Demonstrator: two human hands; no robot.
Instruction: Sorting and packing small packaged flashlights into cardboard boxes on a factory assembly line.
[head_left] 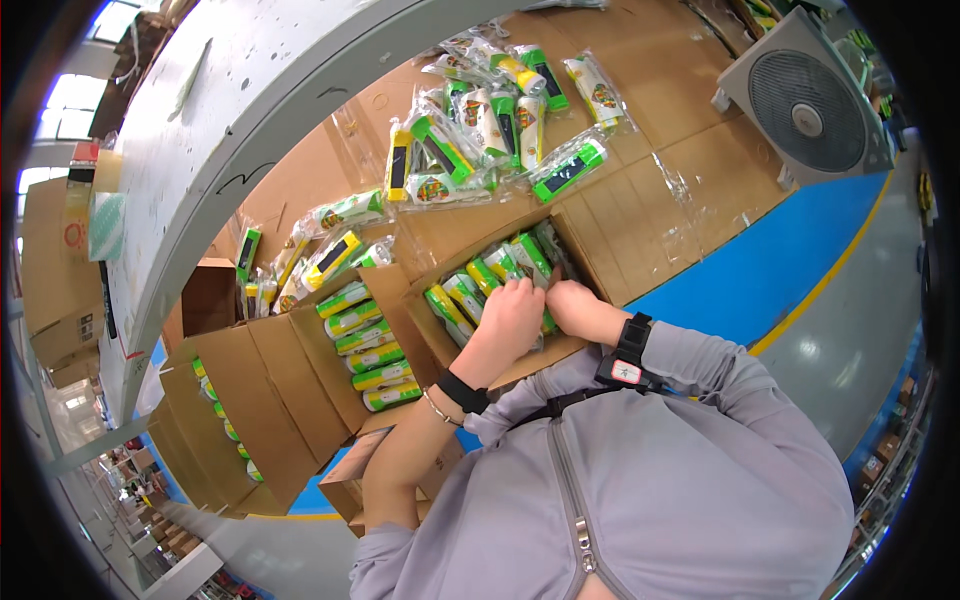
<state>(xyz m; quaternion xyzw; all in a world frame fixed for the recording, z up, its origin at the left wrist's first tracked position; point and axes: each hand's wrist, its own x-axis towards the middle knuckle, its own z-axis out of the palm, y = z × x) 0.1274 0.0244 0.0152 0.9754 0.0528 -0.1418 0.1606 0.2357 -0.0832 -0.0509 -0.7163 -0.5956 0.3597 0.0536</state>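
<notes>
Clear-bagged packets (502, 264) show bright green, yellow and white

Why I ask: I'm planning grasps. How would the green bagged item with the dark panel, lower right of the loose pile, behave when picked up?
The green bagged item may feel slippery, since glossy clear film appears to wrap it. It will probably stay stiff, as its sides look straight, though the wrinkled film could crumple.

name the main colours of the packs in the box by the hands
Mainly green, yellow and white packs, best seen in the head view.
</notes>
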